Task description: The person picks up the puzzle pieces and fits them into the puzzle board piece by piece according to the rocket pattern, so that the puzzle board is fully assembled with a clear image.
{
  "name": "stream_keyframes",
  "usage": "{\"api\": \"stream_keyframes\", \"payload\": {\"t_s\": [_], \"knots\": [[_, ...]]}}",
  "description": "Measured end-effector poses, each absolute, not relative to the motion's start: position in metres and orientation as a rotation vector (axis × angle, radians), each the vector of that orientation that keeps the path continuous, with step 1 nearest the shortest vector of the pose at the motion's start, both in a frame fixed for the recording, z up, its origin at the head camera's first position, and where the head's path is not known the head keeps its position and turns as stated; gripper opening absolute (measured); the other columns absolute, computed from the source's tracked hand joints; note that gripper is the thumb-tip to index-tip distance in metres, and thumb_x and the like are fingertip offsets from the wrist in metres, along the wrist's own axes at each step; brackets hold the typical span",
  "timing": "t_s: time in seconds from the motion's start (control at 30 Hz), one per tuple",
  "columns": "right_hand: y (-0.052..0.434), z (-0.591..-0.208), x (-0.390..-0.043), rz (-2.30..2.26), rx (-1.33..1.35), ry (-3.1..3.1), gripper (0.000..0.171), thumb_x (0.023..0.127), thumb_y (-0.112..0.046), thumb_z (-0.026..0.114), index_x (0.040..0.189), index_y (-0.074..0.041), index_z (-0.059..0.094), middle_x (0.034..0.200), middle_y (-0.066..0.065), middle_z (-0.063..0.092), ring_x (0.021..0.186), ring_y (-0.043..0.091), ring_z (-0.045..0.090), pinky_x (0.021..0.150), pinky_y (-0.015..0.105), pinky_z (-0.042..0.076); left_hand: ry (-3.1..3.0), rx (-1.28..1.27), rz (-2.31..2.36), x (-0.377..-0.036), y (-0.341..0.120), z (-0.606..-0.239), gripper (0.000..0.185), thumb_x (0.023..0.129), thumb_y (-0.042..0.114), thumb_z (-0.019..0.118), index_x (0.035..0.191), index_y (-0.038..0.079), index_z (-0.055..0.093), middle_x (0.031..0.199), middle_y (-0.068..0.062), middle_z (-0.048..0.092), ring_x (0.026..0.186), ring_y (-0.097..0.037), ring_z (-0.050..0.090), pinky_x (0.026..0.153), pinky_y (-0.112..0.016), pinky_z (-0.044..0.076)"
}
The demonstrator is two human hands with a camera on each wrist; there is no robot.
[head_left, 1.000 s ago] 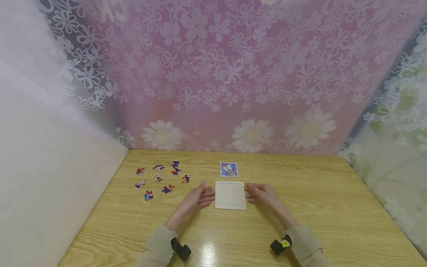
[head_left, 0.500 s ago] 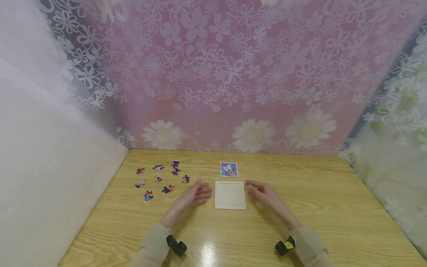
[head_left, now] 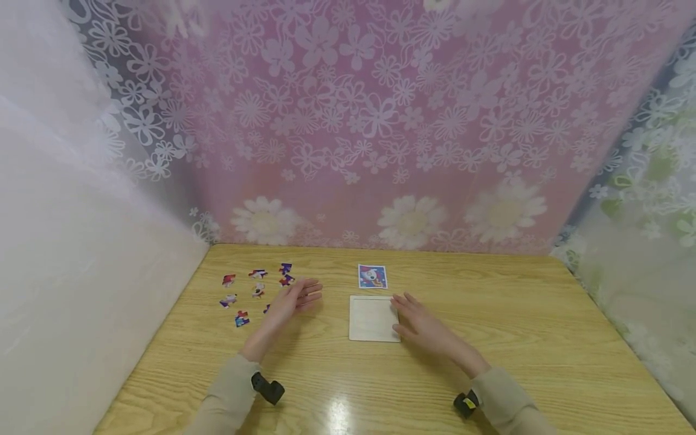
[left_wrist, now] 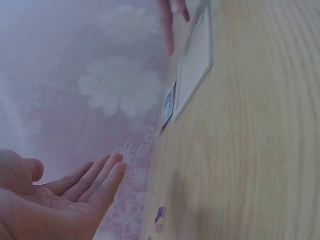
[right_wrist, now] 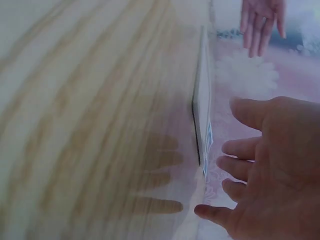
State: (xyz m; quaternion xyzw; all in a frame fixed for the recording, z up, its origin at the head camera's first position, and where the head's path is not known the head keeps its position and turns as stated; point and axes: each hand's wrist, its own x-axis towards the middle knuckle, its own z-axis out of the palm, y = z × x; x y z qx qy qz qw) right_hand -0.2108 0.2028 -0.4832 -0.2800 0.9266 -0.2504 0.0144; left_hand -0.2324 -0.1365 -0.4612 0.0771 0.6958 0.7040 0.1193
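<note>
My left hand [head_left: 288, 303] hovers at the right side of the scattered jigsaw pieces [head_left: 241, 318], fingers extended, holding nothing. It hides one piece and part of another. In the left wrist view its palm is bare, and one small piece [left_wrist: 159, 219] lies on the table beyond. A pale square puzzle tray [head_left: 371, 319] with a thin raised rim lies flat in the middle. Over its right edge is my right hand [head_left: 421, 325], fingers spread. The right wrist view shows this hand raised off the table, apart from the tray [right_wrist: 201, 100], with nothing in its grasp.
Just behind the tray lies a small picture card [head_left: 373, 277] of a white cartoon figure on blue. The wooden table [head_left: 348, 386] ends at a pink flowered curtain [head_left: 348, 139] at the back. A whitish sheet [head_left: 98, 260] borders the left side.
My left hand has left the tray's left edge and moved left and away toward the pieces. My right hand has turned and spread its fingers over the tray's right edge. The tray stays put.
</note>
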Motion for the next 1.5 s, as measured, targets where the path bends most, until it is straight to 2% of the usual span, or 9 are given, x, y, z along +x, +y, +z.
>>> {"api": "stream_keyframes", "payload": {"t_s": [0.1, 0.23, 0.4, 0.67, 0.83, 0.93, 1.13, 1.33, 1.5], "knots": [[0.203, -0.485, -0.208, -0.656, -0.873, 2.868, 0.06, 0.106, -0.023, 0.054, 0.153, 0.009, 0.033, 0.162, 0.025, 0.027, 0.151, 0.048, 0.016, 0.12, 0.061, 0.02, 2.043, 0.226, 2.073, -0.237, -0.148, -0.459, 0.062, 0.111, 0.047, 0.032, 0.149, 0.0, 0.045, 0.152, -0.026, 0.045, 0.14, -0.04, 0.045, 0.117, -0.057, 0.032], [0.204, -0.487, -0.205, -0.535, -0.84, 2.862, 0.065, 0.108, -0.029, 0.05, 0.156, 0.007, 0.026, 0.165, 0.024, 0.02, 0.153, 0.045, 0.011, 0.118, 0.066, 0.019, 2.113, 0.239, 2.048, -0.243, -0.165, -0.454, 0.066, 0.109, 0.053, 0.032, 0.15, 0.003, 0.046, 0.152, -0.022, 0.047, 0.14, -0.039, 0.045, 0.117, -0.055, 0.033], [0.204, -0.486, -0.204, -0.456, -0.828, 2.873, 0.065, 0.108, -0.03, 0.049, 0.156, 0.007, 0.026, 0.165, 0.023, 0.021, 0.152, 0.046, 0.012, 0.112, 0.075, 0.019, 2.215, 0.251, 2.016, -0.244, -0.183, -0.445, 0.067, 0.109, 0.051, 0.03, 0.149, 0.0, 0.046, 0.15, -0.023, 0.049, 0.14, -0.043, 0.044, 0.114, -0.049, 0.039], [0.205, -0.485, -0.204, -0.363, -0.791, 2.847, 0.066, 0.108, -0.033, 0.047, 0.158, 0.004, 0.024, 0.167, 0.02, 0.019, 0.154, 0.042, 0.01, 0.114, 0.074, 0.017, 2.34, 0.219, 2.007, -0.25, -0.218, -0.432, 0.069, 0.108, 0.054, 0.028, 0.15, 0.002, 0.046, 0.152, -0.02, 0.048, 0.14, -0.034, 0.047, 0.113, -0.044, 0.042], [0.206, -0.488, -0.205, -0.373, -0.797, 2.851, 0.066, 0.108, -0.033, 0.048, 0.158, 0.004, 0.025, 0.166, 0.02, 0.02, 0.153, 0.042, 0.013, 0.113, 0.074, 0.019, 2.441, 0.178, 1.991, -0.258, -0.239, -0.425, 0.062, 0.111, 0.044, 0.027, 0.151, -0.002, 0.042, 0.153, -0.023, 0.045, 0.14, -0.038, 0.045, 0.11, -0.035, 0.045], [0.206, -0.489, -0.206, -0.374, -0.799, 2.853, 0.066, 0.108, -0.034, 0.048, 0.158, 0.004, 0.025, 0.166, 0.02, 0.021, 0.153, 0.042, 0.014, 0.112, 0.074, 0.02, 2.525, 0.166, 1.931, -0.263, -0.253, -0.424, 0.058, 0.112, 0.038, 0.029, 0.151, -0.004, 0.041, 0.153, -0.026, 0.043, 0.14, -0.04, 0.044, 0.111, -0.041, 0.044], [0.206, -0.487, -0.206, -0.362, -0.807, 2.838, 0.067, 0.109, -0.036, 0.046, 0.159, 0.003, 0.024, 0.167, 0.02, 0.018, 0.153, 0.042, 0.013, 0.113, 0.074, 0.02, 2.719, 0.064, 1.714, -0.275, -0.278, -0.432, 0.05, 0.112, 0.029, 0.038, 0.148, -0.006, 0.044, 0.147, -0.03, 0.048, 0.134, -0.043, 0.05, 0.102, -0.036, 0.053], [0.205, -0.484, -0.206, -0.374, -0.815, 2.83, 0.067, 0.109, -0.035, 0.046, 0.159, 0.003, 0.023, 0.167, 0.02, 0.018, 0.153, 0.042, 0.013, 0.114, 0.074, 0.019, 2.968, -0.019, 1.341, -0.286, -0.295, -0.446, 0.039, 0.108, 0.017, 0.048, 0.137, -0.008, 0.055, 0.135, -0.032, 0.058, 0.123, -0.047, 0.057, 0.097, -0.055, 0.051], [0.203, -0.482, -0.206, -0.374, -0.826, 2.833, 0.067, 0.109, -0.034, 0.046, 0.158, 0.004, 0.023, 0.166, 0.02, 0.018, 0.153, 0.042, 0.013, 0.114, 0.073, 0.019, 3.04, -0.039, 1.088, -0.292, -0.306, -0.458, 0.034, 0.104, 0.011, 0.055, 0.13, -0.012, 0.058, 0.129, -0.033, 0.06, 0.117, -0.05, 0.058, 0.095, -0.058, 0.051]]}}
